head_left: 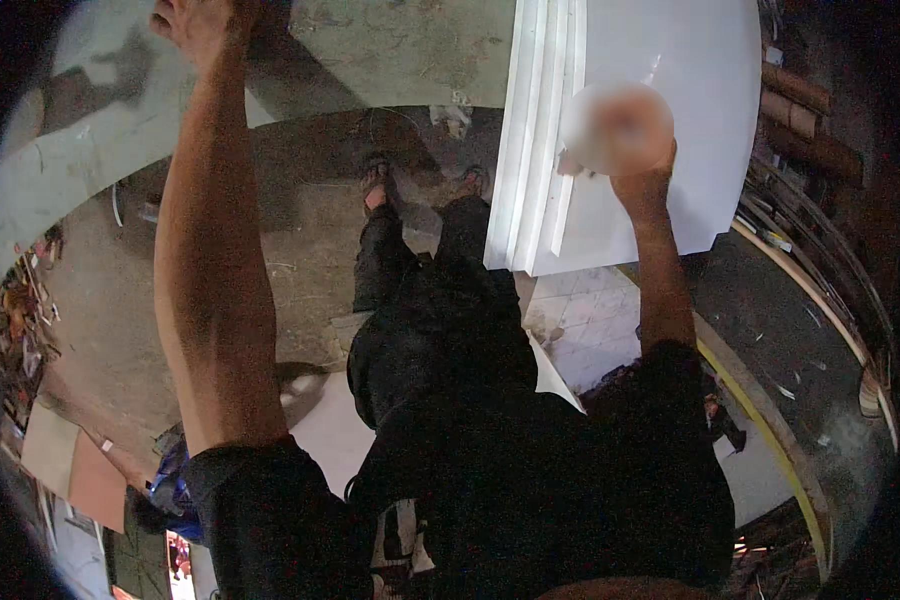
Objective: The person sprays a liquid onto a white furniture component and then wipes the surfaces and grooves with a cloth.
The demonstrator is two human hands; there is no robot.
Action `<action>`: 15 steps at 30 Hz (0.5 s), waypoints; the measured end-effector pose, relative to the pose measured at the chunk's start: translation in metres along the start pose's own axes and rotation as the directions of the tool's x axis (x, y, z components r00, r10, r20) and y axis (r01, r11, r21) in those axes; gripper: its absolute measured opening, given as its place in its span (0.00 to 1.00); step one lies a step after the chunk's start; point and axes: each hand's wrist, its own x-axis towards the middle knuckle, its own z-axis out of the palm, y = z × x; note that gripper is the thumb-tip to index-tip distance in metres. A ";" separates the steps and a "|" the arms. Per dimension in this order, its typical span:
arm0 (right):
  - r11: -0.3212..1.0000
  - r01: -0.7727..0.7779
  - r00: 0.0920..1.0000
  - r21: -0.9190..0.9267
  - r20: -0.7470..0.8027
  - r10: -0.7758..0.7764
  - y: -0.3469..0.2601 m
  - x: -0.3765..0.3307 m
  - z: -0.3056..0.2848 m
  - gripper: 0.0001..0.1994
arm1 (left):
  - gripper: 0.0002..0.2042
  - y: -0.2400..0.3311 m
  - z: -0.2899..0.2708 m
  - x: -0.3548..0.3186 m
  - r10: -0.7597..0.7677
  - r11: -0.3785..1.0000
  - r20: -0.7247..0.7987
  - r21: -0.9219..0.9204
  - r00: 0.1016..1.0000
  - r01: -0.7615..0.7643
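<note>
A: Where's the white panel (715, 100)?
B: Between one and two o'clock, long ridges (536, 150) running down its nine o'clock side.
A: And the right hand (625, 135)?
B: Over that panel, but a blurred patch covers most of it. I can't tell if it's open or gripping, or even touching.
A: The left hand (207, 30)?
B: Between ten and eleven, over the pale green tabletop (395, 45), cut by the upper edge. Its fingers look bent; whether they grip something, I can't tell.
A: What's farther out?
B: Brown, timber-like pieces (795, 108) toward two, a jumble of scraps (18, 325) at nine.
</note>
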 end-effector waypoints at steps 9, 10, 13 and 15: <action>0.993 0.100 0.995 -0.057 -0.014 -0.101 0.023 -0.010 0.021 0.06 | 0.21 -0.003 -0.008 0.003 -0.025 0.999 0.017 -0.044 1.000 0.026; 0.993 0.109 0.993 -0.032 -0.040 -0.111 0.024 0.002 0.019 0.06 | 0.21 0.000 -0.006 0.005 -0.018 0.998 0.004 -0.067 1.000 0.018; 0.990 0.140 0.989 -0.029 -0.033 -0.141 0.019 0.001 0.023 0.06 | 0.21 -0.002 -0.001 0.004 -0.014 0.997 0.003 -0.074 1.000 0.014; 0.987 0.132 0.991 -0.090 -0.014 -0.134 0.014 -0.015 0.028 0.06 | 0.21 -0.009 -0.008 0.005 -0.043 0.999 0.019 -0.010 0.999 0.044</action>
